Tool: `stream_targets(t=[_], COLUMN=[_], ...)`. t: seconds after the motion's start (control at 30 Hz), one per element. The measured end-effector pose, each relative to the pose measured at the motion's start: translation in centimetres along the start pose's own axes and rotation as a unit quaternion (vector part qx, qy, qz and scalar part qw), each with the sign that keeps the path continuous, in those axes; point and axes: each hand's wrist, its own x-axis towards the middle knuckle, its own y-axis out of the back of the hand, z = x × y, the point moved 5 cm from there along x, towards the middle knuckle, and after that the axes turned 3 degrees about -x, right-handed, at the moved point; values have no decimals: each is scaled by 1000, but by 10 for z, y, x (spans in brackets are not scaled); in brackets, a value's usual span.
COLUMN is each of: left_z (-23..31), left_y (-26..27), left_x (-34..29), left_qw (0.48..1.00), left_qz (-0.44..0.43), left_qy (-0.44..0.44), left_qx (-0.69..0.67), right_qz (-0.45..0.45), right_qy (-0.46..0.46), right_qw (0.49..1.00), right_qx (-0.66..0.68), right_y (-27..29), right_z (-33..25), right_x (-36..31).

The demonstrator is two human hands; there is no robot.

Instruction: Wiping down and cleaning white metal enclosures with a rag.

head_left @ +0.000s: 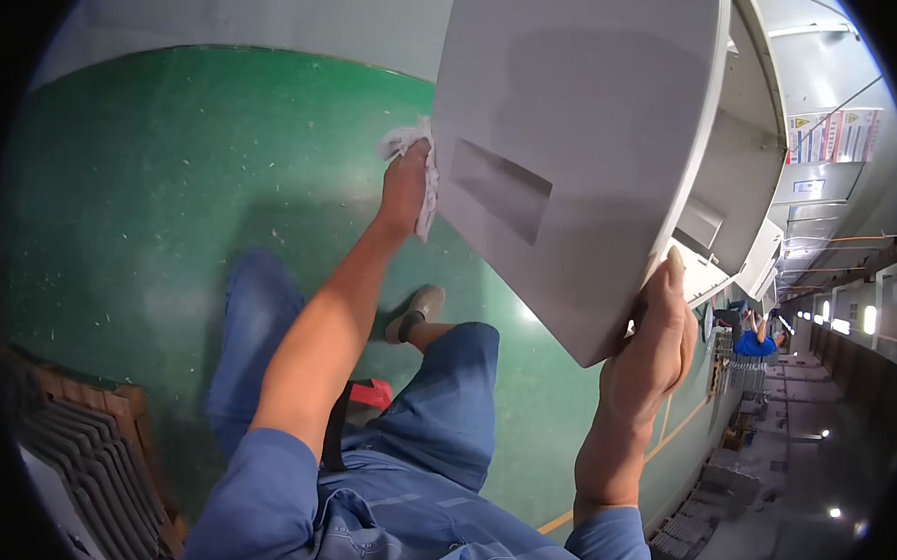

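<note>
A large light-grey panel [576, 115] with a slanted, four-sided recess fills the upper middle of the view. My left hand [404, 188] is closed on a white cloth [430, 184] at the panel's left edge; whether the cloth presses on the panel I cannot tell. At the lower right corner, my right hand [654, 339] grips the panel's edge, thumb up along its rim and the fingers mostly hidden behind. Beyond that rim, light-coloured box-like metal parts [739, 153] show in a row.
Green floor [204, 149] stretches around my legs. Stacked grey parts [100, 465] with a wooden edge stand at lower left. Something red [370, 393] is by my waist. Far right, a person in blue [756, 340] is among stacked parts. A grey wall [260, 12] rises ahead.
</note>
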Motion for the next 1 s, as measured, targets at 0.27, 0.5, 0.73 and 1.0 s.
stream_targets(t=[0.27,0.5,0.73,1.0], left_z=[47,157,232,121], left_y=[-38,-74,-103,-85], left_x=[-36,-30,-128,-306], left_qw=[988,956,909,831], left_qz=[32,-39,-152,-240], left_qy=[-152,-291,-388,-484], left_qx=[-9,15,17,129], right_qz=[-35,-88,-120,-95], right_qy=[52,90,160,209], right_qw=[998,992,980,973], right_qx=[-4,4,-16,10], right_y=[4,5,19,40], right_z=[3,-22,-45,-60], right_x=[-13,-33,-62,-103])
